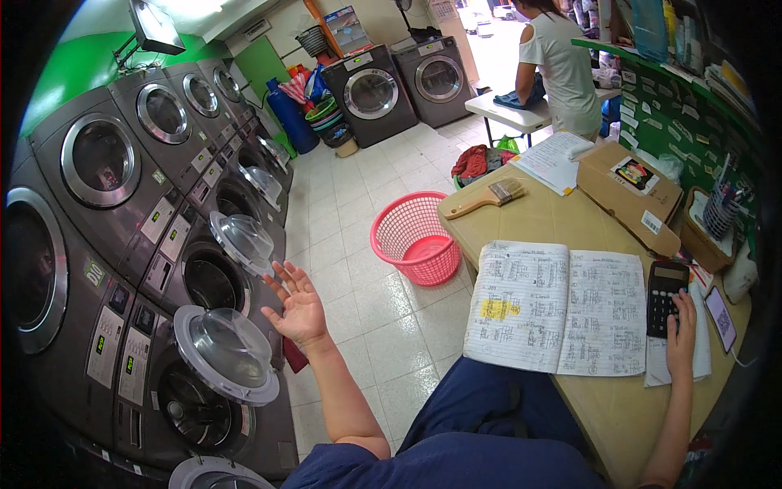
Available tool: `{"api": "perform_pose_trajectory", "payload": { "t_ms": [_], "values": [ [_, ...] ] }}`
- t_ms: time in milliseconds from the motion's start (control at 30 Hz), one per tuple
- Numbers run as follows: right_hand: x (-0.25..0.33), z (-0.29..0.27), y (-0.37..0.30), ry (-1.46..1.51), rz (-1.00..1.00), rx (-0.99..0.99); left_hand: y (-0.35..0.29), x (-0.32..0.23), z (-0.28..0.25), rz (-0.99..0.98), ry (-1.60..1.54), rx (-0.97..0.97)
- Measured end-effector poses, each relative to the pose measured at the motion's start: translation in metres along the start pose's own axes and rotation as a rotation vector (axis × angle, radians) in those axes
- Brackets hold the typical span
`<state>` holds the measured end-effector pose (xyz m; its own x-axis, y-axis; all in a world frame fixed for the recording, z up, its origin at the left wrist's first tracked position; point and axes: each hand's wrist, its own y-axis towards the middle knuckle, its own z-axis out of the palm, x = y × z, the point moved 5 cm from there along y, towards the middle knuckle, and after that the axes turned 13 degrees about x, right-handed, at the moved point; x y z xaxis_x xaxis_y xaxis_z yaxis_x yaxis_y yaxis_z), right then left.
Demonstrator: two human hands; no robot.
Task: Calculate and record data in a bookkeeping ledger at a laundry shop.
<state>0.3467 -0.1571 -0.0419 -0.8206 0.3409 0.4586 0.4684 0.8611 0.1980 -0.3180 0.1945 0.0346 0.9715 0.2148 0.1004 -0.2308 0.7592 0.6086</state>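
Observation:
My left hand (298,308) is raised over the floor, palm up, its fingers spread and nothing in it. It is nearest to the open round doors of the stacked laundry machines. On the tan table, my right hand (681,326) lies flat at the right edge of a black calculator (664,292), its fingertips touching the keys. Beside the calculator, a notebook (562,314) lies open, its lined pages covered in handwriting, with one yellow highlighted patch on the left page. A smartphone (720,316) with a lit screen is just right of my right hand.
A pink basket (417,238) stands on the tiled floor by the table (590,416). The table bears a wooden-handled brush (489,198), a cardboard box (627,191) and papers (550,161). Grey machines (102,159) line the left wall. A person (562,69) handles dark cloth at a white table (509,112).

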Motion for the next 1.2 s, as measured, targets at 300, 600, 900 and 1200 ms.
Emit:
{"api": "perform_pose_trajectory", "payload": {
  "t_ms": [300, 600, 900, 1200],
  "values": [
    [0.001, -0.01, -0.006, -0.02, 0.025, -0.024, 0.009, 0.016, 0.024, -0.039, -0.105, 0.166],
    [0.009, 0.001, -0.001, -0.023, 0.024, -0.008, -0.01, 0.009, 0.016, -0.214, -0.063, 0.442],
    [0.009, -0.004, -0.003, -0.057, 0.043, 0.004, -0.187, -0.1, -0.223, 0.302, 0.049, -0.637],
    [0.015, -0.003, 0.001, -0.066, 0.017, 0.002, -0.429, -0.153, -0.292, -0.327, 0.639, -1.3]
  ]
}}
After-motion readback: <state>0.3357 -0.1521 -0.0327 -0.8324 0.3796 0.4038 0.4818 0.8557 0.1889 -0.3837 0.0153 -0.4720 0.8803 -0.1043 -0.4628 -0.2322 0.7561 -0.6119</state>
